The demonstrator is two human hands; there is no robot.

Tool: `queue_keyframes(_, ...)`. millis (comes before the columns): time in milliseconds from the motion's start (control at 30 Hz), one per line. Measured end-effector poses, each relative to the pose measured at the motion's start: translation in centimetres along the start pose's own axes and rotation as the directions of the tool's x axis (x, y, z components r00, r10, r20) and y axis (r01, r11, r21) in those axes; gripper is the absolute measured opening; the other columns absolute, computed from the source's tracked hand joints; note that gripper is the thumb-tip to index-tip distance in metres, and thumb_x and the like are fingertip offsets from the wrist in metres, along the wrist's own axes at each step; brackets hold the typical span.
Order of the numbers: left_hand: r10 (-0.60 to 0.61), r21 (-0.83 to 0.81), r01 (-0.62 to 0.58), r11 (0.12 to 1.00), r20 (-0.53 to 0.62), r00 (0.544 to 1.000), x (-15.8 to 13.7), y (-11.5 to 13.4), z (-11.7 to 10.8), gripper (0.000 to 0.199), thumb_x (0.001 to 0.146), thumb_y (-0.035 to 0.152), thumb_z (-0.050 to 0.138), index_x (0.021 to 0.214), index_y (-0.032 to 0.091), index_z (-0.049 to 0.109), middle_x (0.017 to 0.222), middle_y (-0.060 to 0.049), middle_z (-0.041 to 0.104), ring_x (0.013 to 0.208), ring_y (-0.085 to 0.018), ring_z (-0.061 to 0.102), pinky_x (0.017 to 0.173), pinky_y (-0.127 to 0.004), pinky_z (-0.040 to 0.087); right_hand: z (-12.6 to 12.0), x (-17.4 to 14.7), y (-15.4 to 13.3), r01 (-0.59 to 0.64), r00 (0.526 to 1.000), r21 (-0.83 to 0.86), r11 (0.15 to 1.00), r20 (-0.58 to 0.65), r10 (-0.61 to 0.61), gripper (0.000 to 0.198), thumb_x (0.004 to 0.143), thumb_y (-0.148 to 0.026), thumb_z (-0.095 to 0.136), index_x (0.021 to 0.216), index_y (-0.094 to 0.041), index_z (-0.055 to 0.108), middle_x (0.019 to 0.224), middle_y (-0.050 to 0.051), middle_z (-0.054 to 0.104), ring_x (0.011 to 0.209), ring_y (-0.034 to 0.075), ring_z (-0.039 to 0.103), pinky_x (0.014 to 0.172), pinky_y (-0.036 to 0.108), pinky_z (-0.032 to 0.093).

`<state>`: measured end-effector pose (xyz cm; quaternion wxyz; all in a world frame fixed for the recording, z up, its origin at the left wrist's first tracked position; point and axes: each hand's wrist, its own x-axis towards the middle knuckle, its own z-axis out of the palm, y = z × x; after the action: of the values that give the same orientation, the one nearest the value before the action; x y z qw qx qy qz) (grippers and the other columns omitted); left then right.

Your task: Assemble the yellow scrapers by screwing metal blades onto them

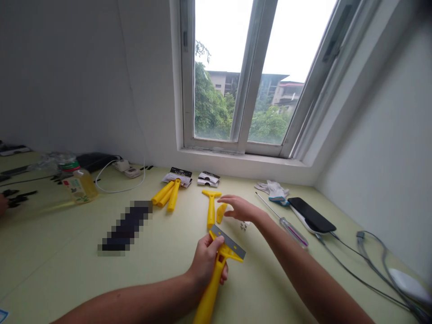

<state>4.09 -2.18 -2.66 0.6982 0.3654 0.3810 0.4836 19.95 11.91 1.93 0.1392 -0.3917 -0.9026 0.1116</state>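
Observation:
My left hand [201,260] is closed around the head end of a yellow scraper [213,283], thumb pressed on its grey metal blade [230,243]. The scraper's handle points down toward me. Over the table, my right hand [240,209] is open, fingers stretched left and thumb apart. Its fingertips are at a small yellow plate [221,213]; whether they touch it I cannot tell. Just left of that plate lies a second yellow scraper body [211,209], with no blade seen on it. Several small screws [243,226] lie below my right wrist.
Several yellow handles [166,194] and black-and-white packaging cards [208,178] lie at the back. Rightward are a screwdriver [292,231], white gloves [272,189], a phone [312,215] and cables [364,256]. A drink bottle [79,185] stands left; another person's hand [2,204] shows at the edge.

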Motion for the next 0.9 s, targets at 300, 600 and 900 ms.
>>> queue_keyframes(300, -0.02, -0.03, 0.021, 0.999, 0.022, 1.0, 0.3, -0.5, -0.3, 0.028, 0.081, 0.046, 0.051, 0.084, 0.021, 0.037, 0.052, 0.007, 0.047, 0.031, -0.012, 0.048, 0.027, -0.018, 0.033, 0.6, 0.7, 0.2, -0.022, 0.994, -0.082, 0.996, 0.105, 0.031, 0.026, 0.073, -0.02, 0.068, 0.099, -0.024, 0.066, 0.101, 0.005, 0.067, 0.094, 0.021, 0.06, 0.082, 0.031, 0.045)
queue_keyframes(600, -0.011, -0.04, 0.011, 0.999, 0.013, 1.0, 0.0, -0.2, 0.0, 0.028, 0.08, 0.044, 0.052, 0.085, 0.02, 0.039, 0.056, 0.005, 0.05, 0.031, -0.011, 0.048, 0.026, -0.018, 0.032, -3.8, -4.1, -2.3, -0.132, 0.991, -0.011, 0.991, -0.016, 0.131, 0.038, 0.086, -0.02, 0.048, 0.123, -0.025, 0.047, 0.083, 0.003, 0.062, 0.067, 0.014, 0.056, 0.062, 0.026, 0.042)
queue_keyframes(900, -0.001, -0.003, 0.001, 1.0, 0.01, 1.0, -0.1, 0.0, 0.2, 0.032, 0.079, 0.049, 0.053, 0.083, 0.02, 0.038, 0.05, 0.006, 0.048, 0.03, -0.012, 0.049, 0.026, -0.018, 0.033, -2.6, -8.7, -7.7, -0.138, 0.899, 0.711, 0.69, -0.203, 0.389, 0.025, 0.08, -0.042, 0.062, 0.08, -0.019, 0.05, 0.067, -0.002, 0.054, 0.062, 0.013, 0.056, 0.056, 0.024, 0.047)
